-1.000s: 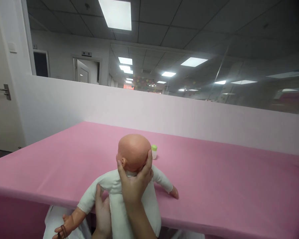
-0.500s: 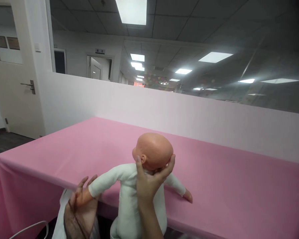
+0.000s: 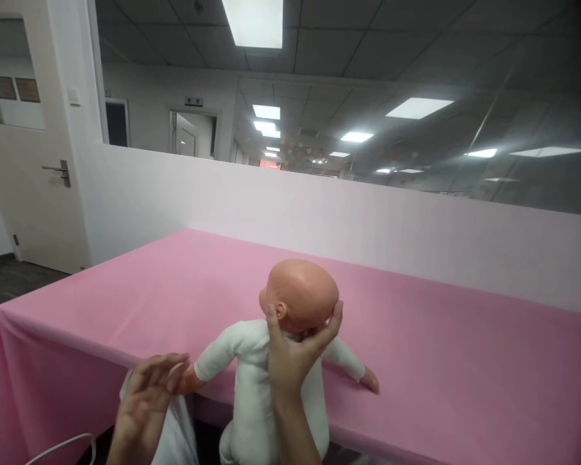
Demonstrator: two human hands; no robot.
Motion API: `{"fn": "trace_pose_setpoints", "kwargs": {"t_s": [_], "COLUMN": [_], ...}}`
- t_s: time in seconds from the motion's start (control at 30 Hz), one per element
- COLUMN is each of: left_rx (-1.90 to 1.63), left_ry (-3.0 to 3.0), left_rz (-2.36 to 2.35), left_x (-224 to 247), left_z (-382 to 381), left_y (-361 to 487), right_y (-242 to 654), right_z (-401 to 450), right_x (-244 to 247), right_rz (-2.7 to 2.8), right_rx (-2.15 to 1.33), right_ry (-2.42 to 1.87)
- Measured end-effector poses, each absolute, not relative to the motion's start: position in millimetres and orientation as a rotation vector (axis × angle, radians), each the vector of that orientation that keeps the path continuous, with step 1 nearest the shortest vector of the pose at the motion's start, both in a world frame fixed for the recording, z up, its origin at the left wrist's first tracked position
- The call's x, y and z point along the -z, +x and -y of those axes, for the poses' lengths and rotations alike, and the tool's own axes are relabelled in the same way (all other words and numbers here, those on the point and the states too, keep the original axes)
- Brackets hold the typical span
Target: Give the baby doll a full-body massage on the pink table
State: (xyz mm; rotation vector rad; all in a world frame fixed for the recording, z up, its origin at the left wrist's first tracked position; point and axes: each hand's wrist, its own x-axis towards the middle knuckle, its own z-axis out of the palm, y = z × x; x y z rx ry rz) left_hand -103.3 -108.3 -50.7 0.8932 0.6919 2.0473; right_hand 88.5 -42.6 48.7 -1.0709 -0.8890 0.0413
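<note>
A doll (image 3: 249, 374) with a bald head and a white cloth body is upright at the near edge of the pink-covered table, its back towards me. My right hand (image 3: 295, 355) is wrapped round the back of its neck and lower head, thumb by the ear. The doll's one arm stretches left, the other lies out to the right over the cloth. My left hand (image 3: 148, 394) is beside the doll's left-side hand, palm turned towards it, fingers extended and slightly blurred, not wrapped round it.
The pink tablecloth (image 3: 445, 361) covers a wide table against a low white wall (image 3: 358, 219) with glass above. A door (image 3: 39, 161) stands at the far left. A white cable (image 3: 62, 444) curves at the lower left.
My left hand has turned over from beneath the doll's hand and moved to its left side. The doll's left-side arm has drawn in a little. My right hand keeps its hold.
</note>
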Motion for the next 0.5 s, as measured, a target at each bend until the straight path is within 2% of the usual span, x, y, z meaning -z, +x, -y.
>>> {"fn": "trace_pose_setpoints", "kwargs": {"t_s": [0.13,0.23,0.33,0.5], "left_rx": [-1.851,-1.944,-2.013,-1.668], "left_ry": [1.644,1.935,1.970,1.635], "left_rz": [-1.048,-1.101,-1.040,-0.899], "left_x": [66.9,75.4,87.7,94.1], "left_z": [111.9,116.7,119.9,111.7], "left_y": [-73.9,-54.7,-39.0,-24.1], "right_y": [88.9,89.7,89.4,85.5], "right_z": [43.8,44.6,46.7,55.9], "right_x": [-52.6,-56.2,-61.0,-71.0], "right_rz": [0.881,0.885,0.897,0.935], "right_rx": [-0.049,-0.044,-0.041,-0.006], "right_ry": [-1.053,-1.073,-1.110,-1.135]}}
